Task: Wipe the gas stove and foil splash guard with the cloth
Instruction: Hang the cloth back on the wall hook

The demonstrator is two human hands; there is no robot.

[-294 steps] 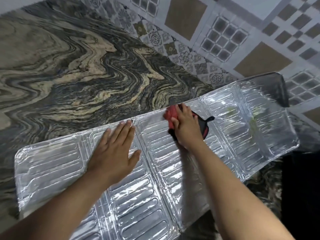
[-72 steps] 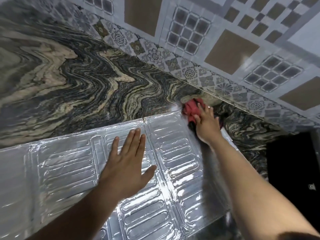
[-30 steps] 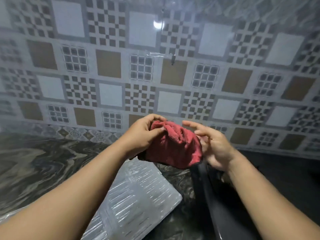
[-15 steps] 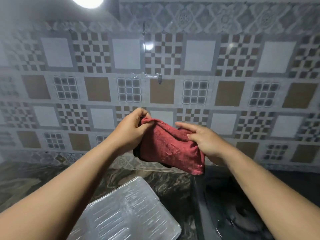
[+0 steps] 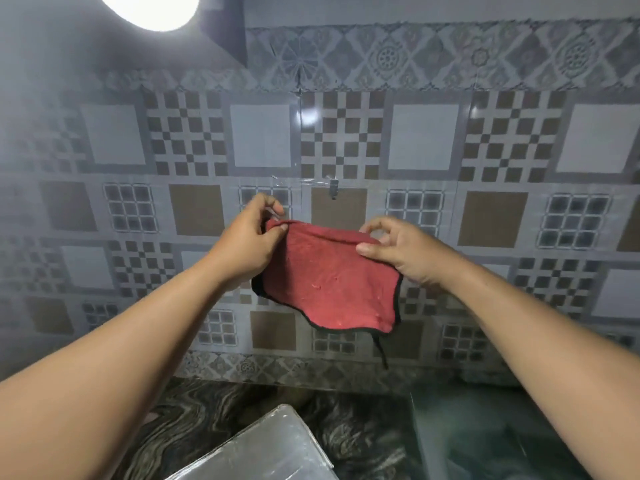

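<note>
At the bottom edge, nearest the camera, a corner of the foil guard (image 5: 256,448) lies flat on the dark swirled counter (image 5: 353,431). To its right sits the glossy black stove (image 5: 485,441), only its near top surface in view. No brand, label or other writing can be read on either.

Above them, both forearms reach forward and up. The left hand (image 5: 244,242) pinches the upper left corner of the cloth (image 5: 329,278) between thumb and curled fingers (image 5: 273,204). The right hand (image 5: 403,249) pinches the upper right corner the same way, thumb in front and fingers bent over the folded top edge. The cloth is red with a black hem; it hangs spread between the two hands in the air, clear of the counter, and a thin black loop (image 5: 381,351) dangles from its lower right corner.

Behind the cloth is the tiled wall (image 5: 485,150), patterned in grey, white and brown squares, with a small hook (image 5: 333,188) just above the hands. A bright lamp (image 5: 149,8) glares at top left.
</note>
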